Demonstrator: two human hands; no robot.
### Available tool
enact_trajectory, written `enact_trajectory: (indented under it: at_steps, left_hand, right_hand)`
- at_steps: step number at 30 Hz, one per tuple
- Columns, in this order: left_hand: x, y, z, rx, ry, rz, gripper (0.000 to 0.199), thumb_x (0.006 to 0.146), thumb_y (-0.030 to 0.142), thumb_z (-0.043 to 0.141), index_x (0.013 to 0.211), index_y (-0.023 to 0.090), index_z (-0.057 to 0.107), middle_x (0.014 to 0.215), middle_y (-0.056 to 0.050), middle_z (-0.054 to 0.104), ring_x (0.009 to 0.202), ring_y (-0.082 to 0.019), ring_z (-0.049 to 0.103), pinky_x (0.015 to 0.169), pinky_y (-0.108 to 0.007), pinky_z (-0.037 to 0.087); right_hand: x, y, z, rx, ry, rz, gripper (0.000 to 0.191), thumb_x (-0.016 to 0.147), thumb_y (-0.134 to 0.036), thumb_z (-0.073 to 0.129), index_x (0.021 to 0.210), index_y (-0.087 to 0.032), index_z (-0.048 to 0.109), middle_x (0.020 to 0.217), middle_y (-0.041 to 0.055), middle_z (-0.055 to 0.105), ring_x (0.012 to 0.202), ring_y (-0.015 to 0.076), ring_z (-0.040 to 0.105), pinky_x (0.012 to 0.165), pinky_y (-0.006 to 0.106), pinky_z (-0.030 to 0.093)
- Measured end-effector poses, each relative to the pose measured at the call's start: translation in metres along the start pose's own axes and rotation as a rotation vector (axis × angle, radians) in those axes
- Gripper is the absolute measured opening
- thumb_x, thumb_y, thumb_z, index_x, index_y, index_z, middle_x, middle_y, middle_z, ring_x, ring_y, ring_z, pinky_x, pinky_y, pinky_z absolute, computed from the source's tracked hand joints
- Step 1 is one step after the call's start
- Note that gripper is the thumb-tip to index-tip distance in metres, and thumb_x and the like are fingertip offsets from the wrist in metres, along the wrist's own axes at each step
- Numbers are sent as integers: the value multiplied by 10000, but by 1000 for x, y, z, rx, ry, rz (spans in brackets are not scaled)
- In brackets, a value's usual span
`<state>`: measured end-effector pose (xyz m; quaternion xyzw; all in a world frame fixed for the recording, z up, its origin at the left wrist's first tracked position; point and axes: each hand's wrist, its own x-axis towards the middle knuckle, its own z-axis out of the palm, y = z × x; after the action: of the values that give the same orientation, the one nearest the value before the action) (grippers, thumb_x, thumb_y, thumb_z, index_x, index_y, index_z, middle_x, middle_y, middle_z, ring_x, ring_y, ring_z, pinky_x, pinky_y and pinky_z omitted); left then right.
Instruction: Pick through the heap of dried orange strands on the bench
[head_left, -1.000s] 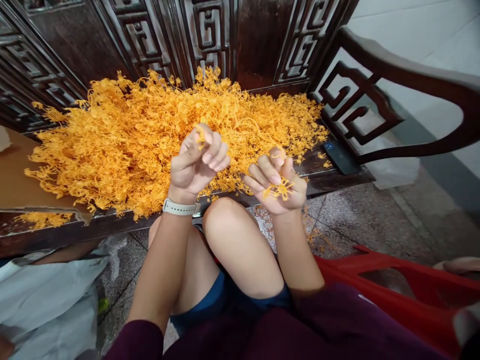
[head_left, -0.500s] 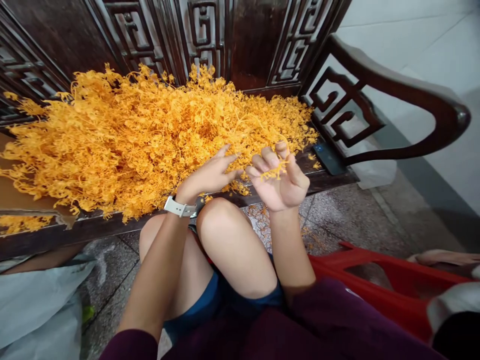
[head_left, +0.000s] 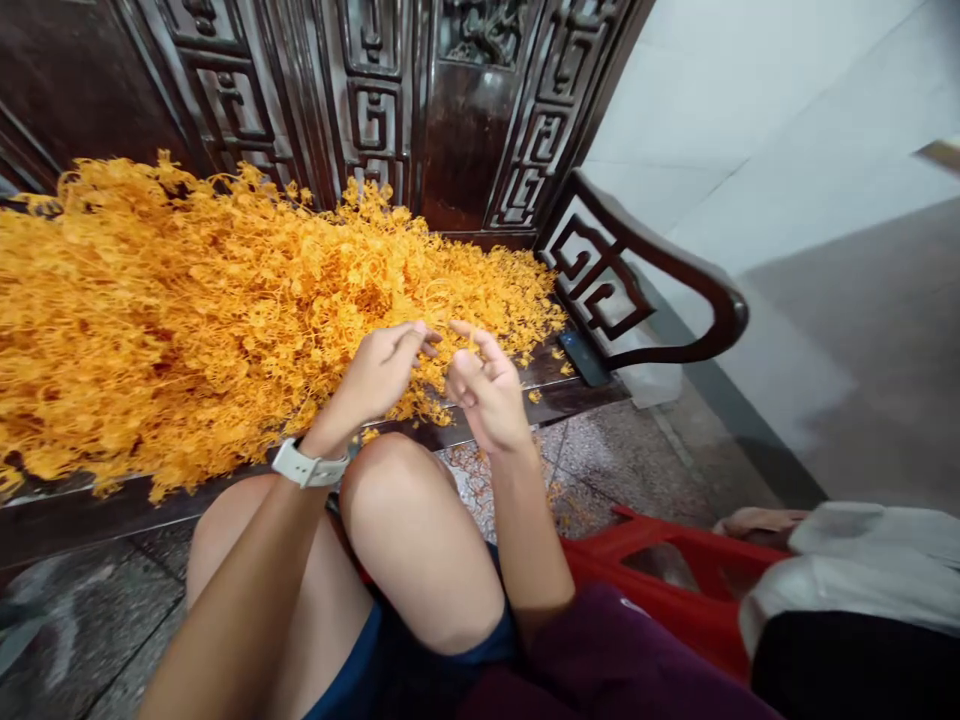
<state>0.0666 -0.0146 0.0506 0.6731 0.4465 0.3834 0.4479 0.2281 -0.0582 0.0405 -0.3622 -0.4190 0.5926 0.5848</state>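
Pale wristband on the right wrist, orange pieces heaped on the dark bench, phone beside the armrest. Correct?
One slip: the head view shows the pale wristband on the left wrist, not the right. The rest holds: orange pieces heaped on the dark bench, phone beside the armrest.

Left fingers [head_left: 417, 338] and right fingers [head_left: 491, 350] hover close together by the orange pile [head_left: 225, 300] on the dark surface [head_left: 547, 402]. A phone [head_left: 583, 358] lies beside the armrest [head_left: 729, 308]; a watch [head_left: 309, 466] circles the left wrist.
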Motion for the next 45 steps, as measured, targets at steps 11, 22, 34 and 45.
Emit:
enact_trajectory:
  at_steps: [11,22,34,45]
  left_hand:
    - [-5,9,12,-739,38,-4,254,852,427,830,907,179,811,1017,-78,792,903,-140,684,845,-249,527]
    - [-6,18,12,-1251,266,-257,157,958,77,593,827,147,646,782,-14,699,615,-62,626,548,-140,485]
    - [-10,23,19,-1344,219,-256,250,904,-41,505,752,132,604,637,19,596,496,-27,536,469,-128,375]
    - [-8,41,-30,-1050,358,-231,197,1051,174,515,912,198,653,757,29,626,424,-9,349,499,-190,393]
  right_hand:
    - [-7,0,4,-277,-34,-29,248,872,-407,822,847,-207,677,648,-54,551,554,80,412,530,245,319]
    - [-1,19,35,-11,-189,43,365,970,-504,695,782,-205,605,578,-47,551,466,77,385,474,246,293]
    - [-2,13,19,-22,-391,9,326,983,-437,686,758,-205,639,548,-31,549,462,111,454,505,272,336]
    - [-8,29,6,-65,-538,80,268,910,-483,769,900,-219,810,606,0,626,552,135,534,597,306,404]
